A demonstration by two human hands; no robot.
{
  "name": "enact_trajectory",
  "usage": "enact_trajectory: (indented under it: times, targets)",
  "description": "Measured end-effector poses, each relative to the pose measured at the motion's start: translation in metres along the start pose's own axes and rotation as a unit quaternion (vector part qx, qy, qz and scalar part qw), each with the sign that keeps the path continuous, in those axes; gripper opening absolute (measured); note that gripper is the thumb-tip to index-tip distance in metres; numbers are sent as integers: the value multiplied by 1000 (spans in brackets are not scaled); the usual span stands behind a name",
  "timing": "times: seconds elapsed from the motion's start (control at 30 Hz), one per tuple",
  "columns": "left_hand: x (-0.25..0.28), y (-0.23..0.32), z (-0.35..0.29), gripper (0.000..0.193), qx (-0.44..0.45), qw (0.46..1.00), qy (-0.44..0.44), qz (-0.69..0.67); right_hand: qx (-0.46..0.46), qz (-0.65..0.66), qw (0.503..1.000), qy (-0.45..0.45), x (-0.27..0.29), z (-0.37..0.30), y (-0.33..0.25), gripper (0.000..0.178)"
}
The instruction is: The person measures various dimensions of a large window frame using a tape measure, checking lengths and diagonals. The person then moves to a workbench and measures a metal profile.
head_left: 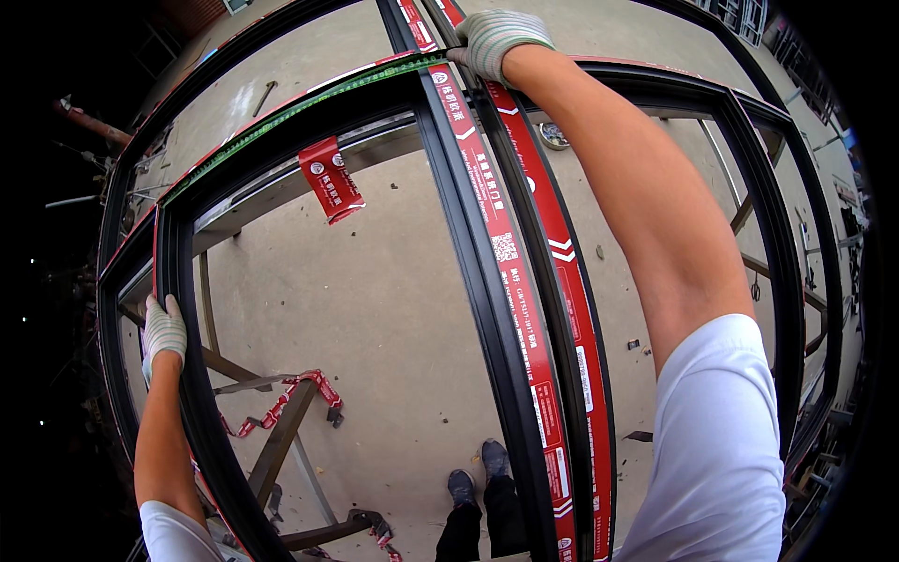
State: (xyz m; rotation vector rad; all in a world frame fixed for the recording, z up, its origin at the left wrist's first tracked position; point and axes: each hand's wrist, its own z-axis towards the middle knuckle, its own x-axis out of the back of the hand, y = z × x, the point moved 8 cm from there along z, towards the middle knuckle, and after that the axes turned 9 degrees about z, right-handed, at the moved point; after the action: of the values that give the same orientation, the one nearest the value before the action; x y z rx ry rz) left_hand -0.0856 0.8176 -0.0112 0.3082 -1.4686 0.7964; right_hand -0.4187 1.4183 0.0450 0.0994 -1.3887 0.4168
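Pale concrete floor (375, 290), scattered with small dark scraps, spreads below the large black frame (478, 272) that I stand over, seen from my head view. On it sits one round container (553, 137), partly behind my right forearm; it holds small pieces too tiny to tell apart. Green measuring tape (323, 97) runs along the frame's upper rail, ending at my gloved right hand (501, 42); its fingers curl there, but I cannot tell whether they pinch the tape. My gloved left hand (165, 332) is clamped around the frame's left side. Red printed strips (554, 225) cover the middle bars.
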Motion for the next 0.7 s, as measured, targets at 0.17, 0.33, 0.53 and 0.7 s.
enact_trajectory:
  times: [0.17,0.33,0.53,0.7]
  targets:
    - [-2,-3,-1,68,2,1000,-7,12,-14,-9,1000,5,-2,-1,-4,41]
    - [12,13,-12,60,5,1000,3,-24,-16,15,1000,-7,0,-5,-2,42]
    - [16,12,-13,59,15,999,0,-35,-21,3,1000,-4,5,-7,-4,39]
    - [13,10,-12,62,0,1000,-2,-31,-28,-20,999,-9,8,-9,-10,42]
